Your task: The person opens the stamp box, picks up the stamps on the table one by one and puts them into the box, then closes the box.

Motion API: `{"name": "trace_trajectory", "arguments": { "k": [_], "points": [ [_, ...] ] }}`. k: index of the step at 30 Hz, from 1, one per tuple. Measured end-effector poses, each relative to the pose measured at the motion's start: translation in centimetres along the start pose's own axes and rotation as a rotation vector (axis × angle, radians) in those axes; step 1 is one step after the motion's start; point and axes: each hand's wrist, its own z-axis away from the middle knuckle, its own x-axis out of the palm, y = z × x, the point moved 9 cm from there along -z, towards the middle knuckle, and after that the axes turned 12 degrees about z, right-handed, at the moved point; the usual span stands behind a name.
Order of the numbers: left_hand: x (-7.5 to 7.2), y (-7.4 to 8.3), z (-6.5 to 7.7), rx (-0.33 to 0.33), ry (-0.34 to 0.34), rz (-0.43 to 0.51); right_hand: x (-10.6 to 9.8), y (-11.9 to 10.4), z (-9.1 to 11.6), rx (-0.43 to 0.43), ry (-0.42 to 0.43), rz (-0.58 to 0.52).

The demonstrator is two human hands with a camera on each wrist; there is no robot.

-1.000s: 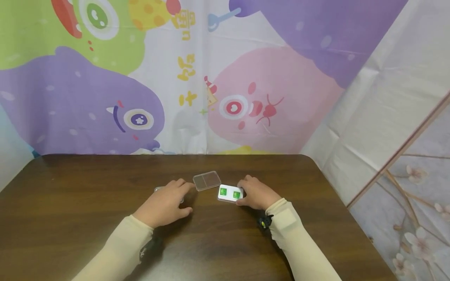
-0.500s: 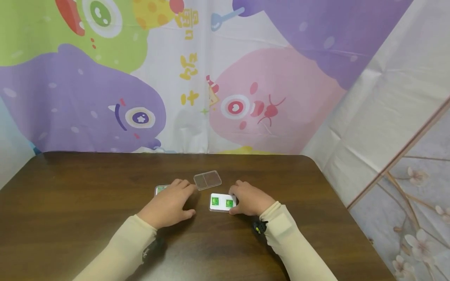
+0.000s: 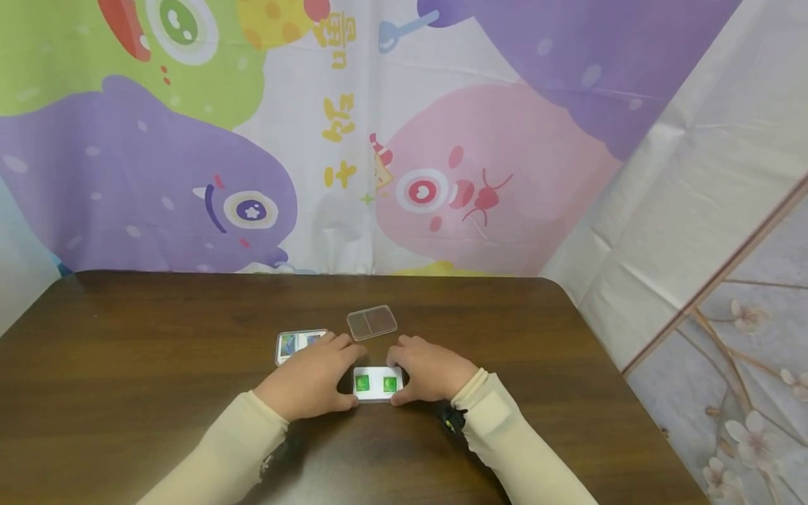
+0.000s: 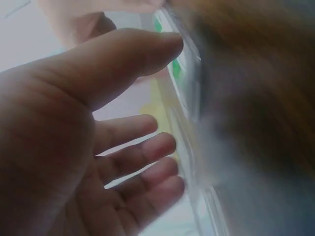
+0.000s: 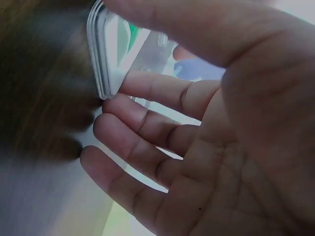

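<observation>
In the head view, a clear plastic card case (image 3: 376,394) with a white top card showing two green squares lies flat between my hands. My right hand (image 3: 432,368) pinches its right end between thumb and index finger. In the right wrist view, the case's clear edge (image 5: 98,59) sits in that pinch, and the other fingers spread loosely below. My left hand (image 3: 312,379) is at the case's left end, thumb at the near corner, fingers loosely bent. In the left wrist view, its thumb overlaps the case (image 4: 191,98); whether it touches cannot be told.
A clear, divided lid (image 3: 372,323) lies on the brown wooden table (image 3: 158,337) beyond the hands. Another clear case with picture cards (image 3: 293,344) is partly behind my left hand. A cartoon-printed curtain (image 3: 341,231) hangs at the table's back edge.
My right hand has brought the card case left and nearer, up to my left hand. The left hand has shifted slightly right and nearer, uncovering more of the picture-card case.
</observation>
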Motion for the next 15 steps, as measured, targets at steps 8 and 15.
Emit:
{"name": "trace_trajectory", "arguments": {
  "k": [8,15],
  "points": [
    [0.7,0.2,0.2,-0.083,-0.042,0.006,0.1,-0.6,-0.1,-0.019,0.0,0.006],
    [0.7,0.0,0.3,-0.094,-0.038,-0.018,0.1,0.8,0.0,0.023,0.006,-0.13]
  ]
}}
